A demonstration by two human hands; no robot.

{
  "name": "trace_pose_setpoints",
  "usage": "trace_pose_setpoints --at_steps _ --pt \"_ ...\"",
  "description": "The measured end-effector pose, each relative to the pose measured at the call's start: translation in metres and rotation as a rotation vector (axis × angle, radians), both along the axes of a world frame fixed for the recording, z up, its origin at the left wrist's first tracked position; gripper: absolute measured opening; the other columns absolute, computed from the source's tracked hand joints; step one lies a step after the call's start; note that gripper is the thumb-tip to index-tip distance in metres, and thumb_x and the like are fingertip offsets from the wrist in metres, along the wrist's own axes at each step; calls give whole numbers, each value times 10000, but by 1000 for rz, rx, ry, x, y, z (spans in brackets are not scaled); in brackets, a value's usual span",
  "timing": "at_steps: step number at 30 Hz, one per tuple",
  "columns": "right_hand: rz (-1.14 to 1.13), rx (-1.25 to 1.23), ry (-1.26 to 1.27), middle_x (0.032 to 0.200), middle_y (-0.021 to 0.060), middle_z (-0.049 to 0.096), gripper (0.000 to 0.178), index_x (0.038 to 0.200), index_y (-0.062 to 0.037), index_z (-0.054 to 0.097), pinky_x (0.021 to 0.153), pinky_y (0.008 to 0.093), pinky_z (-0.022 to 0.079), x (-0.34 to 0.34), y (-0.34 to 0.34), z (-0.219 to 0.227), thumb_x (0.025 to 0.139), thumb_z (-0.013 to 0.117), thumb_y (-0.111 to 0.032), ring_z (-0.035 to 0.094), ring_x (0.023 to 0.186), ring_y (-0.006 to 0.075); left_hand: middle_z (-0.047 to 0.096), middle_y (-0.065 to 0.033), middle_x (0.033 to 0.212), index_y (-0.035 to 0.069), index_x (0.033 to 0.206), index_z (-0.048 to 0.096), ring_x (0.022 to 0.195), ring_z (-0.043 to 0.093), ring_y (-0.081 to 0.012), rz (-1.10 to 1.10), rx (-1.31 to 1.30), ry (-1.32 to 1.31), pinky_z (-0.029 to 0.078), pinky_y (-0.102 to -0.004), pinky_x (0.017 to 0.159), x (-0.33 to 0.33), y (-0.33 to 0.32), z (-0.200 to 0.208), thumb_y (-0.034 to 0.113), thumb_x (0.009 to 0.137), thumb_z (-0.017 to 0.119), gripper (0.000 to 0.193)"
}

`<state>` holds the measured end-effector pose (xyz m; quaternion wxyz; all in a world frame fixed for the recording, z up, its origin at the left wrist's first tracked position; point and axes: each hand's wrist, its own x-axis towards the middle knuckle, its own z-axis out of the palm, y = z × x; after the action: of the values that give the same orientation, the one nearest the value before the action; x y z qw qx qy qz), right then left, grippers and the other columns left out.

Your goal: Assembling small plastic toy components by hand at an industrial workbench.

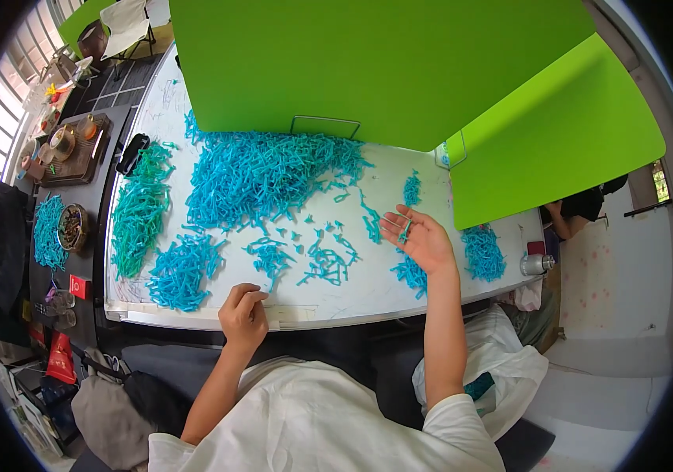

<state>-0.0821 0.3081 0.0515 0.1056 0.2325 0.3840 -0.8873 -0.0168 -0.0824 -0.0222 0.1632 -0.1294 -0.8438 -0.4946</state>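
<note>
My left hand (243,315) is at the table's front edge, fingers curled in a pinch. A small light-blue plastic piece (271,286) shows at its fingertips, beside a small blue heap (268,258). My right hand (428,245) is raised over the table, palm up and fingers loosely bent, with a small teal plastic piece (405,231) lying across it. Partly hidden under that hand is a blue heap (410,275). Between my hands lie loosely scattered blue pieces (327,266), some seemingly linked. The pieces' exact kind is too small to tell.
A large blue heap (261,177) covers the table's far middle, with a green heap (141,212) at left and more blue heaps (183,271), (484,253). Green panels (368,71) stand behind. A metal canister (537,264) is at the right edge; a tea tray (77,149) is further left.
</note>
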Motion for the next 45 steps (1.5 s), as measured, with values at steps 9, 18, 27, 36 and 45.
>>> trace_pose_setpoints --at_steps 9,18,27,36,45 --pt "38 147 83 1261 233 628 435 1290 54 559 1101 502 481 32 -35 -14 861 490 71 607 1226 396 672 -100 957 26 872 706 588 573 -146 -2 6 -7 420 -267 515 0 1 0 -171 777 604 242" --pt "41 938 93 999 126 718 323 1073 10 702 715 311 513 -43 -19 -39 791 546 -12 661 814 210 674 -100 947 26 867 702 590 574 -144 -9 -6 -5 418 -265 514 0 2 2 -170 777 606 236" --pt "302 1787 -47 831 154 757 184 833 -75 786 749 388 576 -112 -44 -61 716 762 -215 734 810 317 675 -100 942 26 865 698 588 580 -155 17 -21 2 428 -273 515 -1 1 2 -169 774 612 231" --pt "378 1525 -53 782 141 750 176 791 -62 784 712 366 565 -73 -44 -39 705 812 -214 726 741 277 675 -105 936 30 862 698 615 605 -184 15 -22 -5 444 -282 529 -1 0 2 -166 761 611 237" --pt "487 1636 -9 778 123 745 189 809 -61 782 706 364 558 -9 -72 -31 756 807 -240 716 721 278 677 -107 933 29 866 699 605 606 -195 3 -32 23 451 -288 531 -2 1 2 -163 756 619 236"
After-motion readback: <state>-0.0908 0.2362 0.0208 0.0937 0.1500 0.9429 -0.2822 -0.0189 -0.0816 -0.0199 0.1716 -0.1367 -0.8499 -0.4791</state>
